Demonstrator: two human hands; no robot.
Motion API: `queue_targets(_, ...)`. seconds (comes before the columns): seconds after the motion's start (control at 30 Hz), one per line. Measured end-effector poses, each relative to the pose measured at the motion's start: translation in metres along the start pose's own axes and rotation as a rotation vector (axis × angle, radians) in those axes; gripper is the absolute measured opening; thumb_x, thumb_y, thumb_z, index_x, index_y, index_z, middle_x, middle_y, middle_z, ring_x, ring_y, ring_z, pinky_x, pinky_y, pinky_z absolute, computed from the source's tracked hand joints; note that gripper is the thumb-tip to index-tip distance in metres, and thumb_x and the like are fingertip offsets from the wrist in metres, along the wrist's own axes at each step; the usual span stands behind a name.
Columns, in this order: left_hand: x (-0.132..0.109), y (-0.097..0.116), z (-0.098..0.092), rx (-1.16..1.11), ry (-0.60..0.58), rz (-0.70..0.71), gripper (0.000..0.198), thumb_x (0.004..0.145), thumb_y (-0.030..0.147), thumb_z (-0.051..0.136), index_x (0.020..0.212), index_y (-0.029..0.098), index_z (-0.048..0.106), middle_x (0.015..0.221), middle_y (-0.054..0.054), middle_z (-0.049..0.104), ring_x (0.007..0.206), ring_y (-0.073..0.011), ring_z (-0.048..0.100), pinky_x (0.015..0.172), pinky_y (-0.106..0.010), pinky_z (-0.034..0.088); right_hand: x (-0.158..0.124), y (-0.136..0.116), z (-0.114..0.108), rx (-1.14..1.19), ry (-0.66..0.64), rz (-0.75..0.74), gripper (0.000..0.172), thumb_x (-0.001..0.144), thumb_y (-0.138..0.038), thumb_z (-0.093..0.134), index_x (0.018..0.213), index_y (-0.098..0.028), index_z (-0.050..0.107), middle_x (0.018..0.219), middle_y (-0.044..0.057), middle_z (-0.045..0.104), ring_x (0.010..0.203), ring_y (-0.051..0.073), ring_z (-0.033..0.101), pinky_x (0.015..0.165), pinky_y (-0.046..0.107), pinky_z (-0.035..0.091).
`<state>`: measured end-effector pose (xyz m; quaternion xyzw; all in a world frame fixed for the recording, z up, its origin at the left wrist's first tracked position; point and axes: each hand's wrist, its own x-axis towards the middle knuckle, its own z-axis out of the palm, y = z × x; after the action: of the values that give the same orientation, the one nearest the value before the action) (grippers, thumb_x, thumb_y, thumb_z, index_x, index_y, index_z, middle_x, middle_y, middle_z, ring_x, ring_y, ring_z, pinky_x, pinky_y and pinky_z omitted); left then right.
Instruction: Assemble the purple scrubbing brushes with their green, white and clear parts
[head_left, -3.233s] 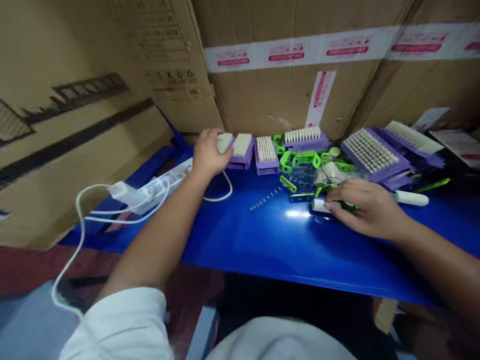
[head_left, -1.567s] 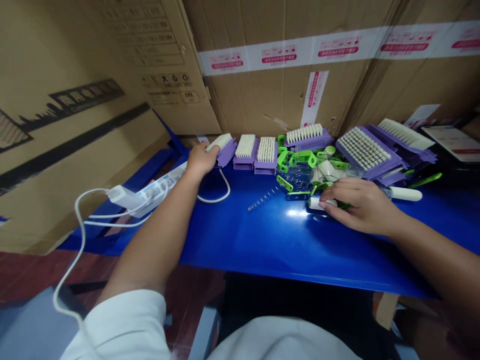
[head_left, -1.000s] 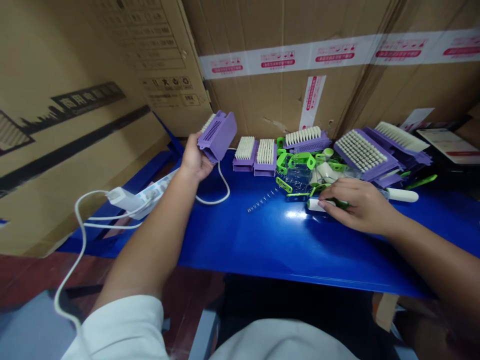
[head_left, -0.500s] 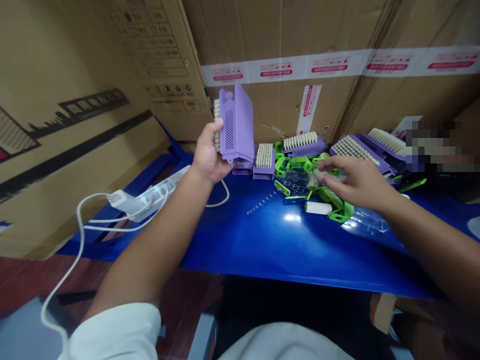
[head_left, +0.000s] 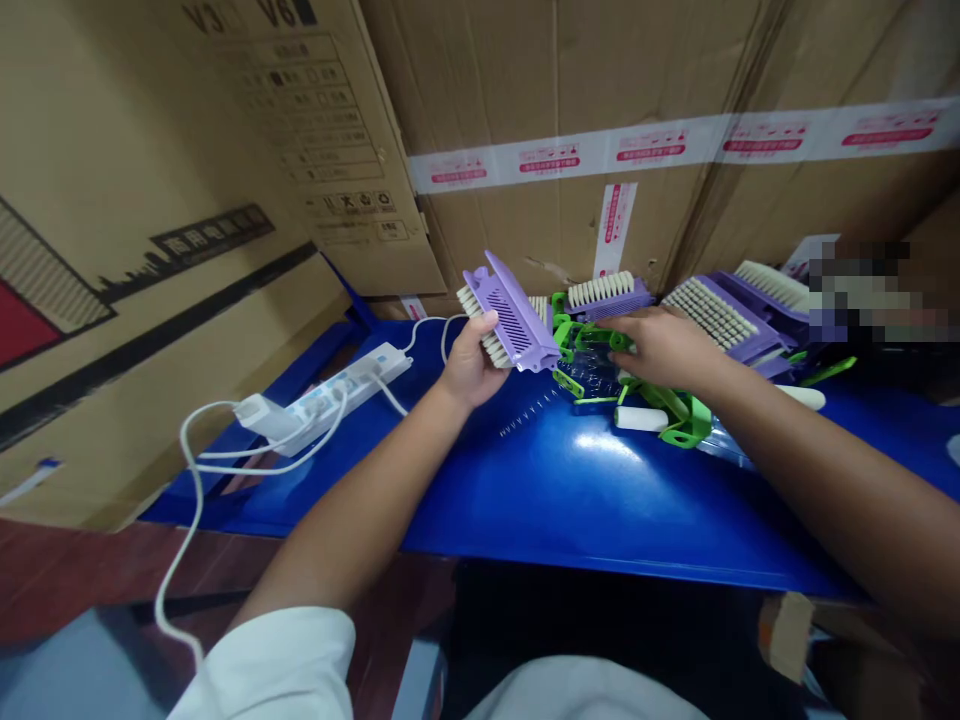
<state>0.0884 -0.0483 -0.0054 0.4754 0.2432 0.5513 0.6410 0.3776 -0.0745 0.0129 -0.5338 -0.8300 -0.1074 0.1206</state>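
In the head view, the left hand [head_left: 471, 362] has its fingers [head_left: 486, 322] clamped on a purple brush [head_left: 514, 322] at centre frame; it looks light and stiff, best gripped along its sides. The right hand [head_left: 664, 342] is over green clips [head_left: 592, 338], its grip unclear.

The left hand [head_left: 471, 362] has picked up a purple scrub brush [head_left: 512, 322].

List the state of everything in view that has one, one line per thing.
Left hand: gripping a brush above the table.
Purple scrubbing brush: held tilted, vented back up.
Right hand: fingers extended, above the green parts.
Green plastic parts: piled on a clear bag.
Clear plastic bag: crumpled on the table.
White power strip: lying on the table, plug inserted.
Back brush: resting bristles up.
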Motion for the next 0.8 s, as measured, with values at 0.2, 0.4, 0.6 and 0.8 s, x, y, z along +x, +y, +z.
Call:
queue_targets(0.2,-0.003,-0.004,0.005,-0.042,-0.015,-0.012,0.056,0.075,0.054,0.080,0.121,0.023,0.072,0.105,-0.005,0.086,0.132,-0.0370,0.077,0.115,-0.051,0.064,-0.002,0.000,0.005,-0.046,0.006,-0.007,0.047,0.097,-0.030,0.065,0.142,-0.022,0.078,0.122,0.017,0.086,0.110,0.039,0.080,0.103,0.061,0.058)
queue_targets(0.4,-0.003,-0.007,0.006,-0.041,-0.056,-0.015,0.057,0.074,0.056,0.081,0.121,0.025,0.072,0.112,-0.006,0.086,0.137,-0.0392,0.075,0.113,-0.053,0.067,-0.003,-0.004,0.003,-0.049,0.001,0.015,0.045,0.099,-0.030,0.065,0.140,-0.022,0.079,0.128,0.018,0.085,0.113,0.040,0.081,0.107,0.063,0.055)
queue_targets(0.6,-0.002,-0.010,0.005,-0.084,-0.091,-0.046,0.051,0.073,0.053,0.086,0.112,0.024,0.073,0.113,-0.006,0.087,0.140,-0.0399,0.073,0.114,-0.052,0.067,-0.004,-0.008,-0.001,-0.040,0.024,0.050,0.044,0.097,-0.030,0.068,0.138,-0.021,0.081,0.122,0.017,0.087,0.117,0.040,0.080,0.115,0.064,0.048)
queue_targets(0.8,-0.003,-0.010,0.007,-0.144,-0.068,-0.064,0.053,0.070,0.048,0.089,0.113,0.022,0.074,0.109,-0.006,0.087,0.135,-0.0388,0.076,0.111,-0.049,0.069,-0.005,-0.007,-0.007,-0.082,0.121,0.121,0.039,0.096,-0.029,0.063,0.126,-0.017,0.085,0.108,0.016,0.089,0.108,0.040,0.082,0.115,0.066,0.047)
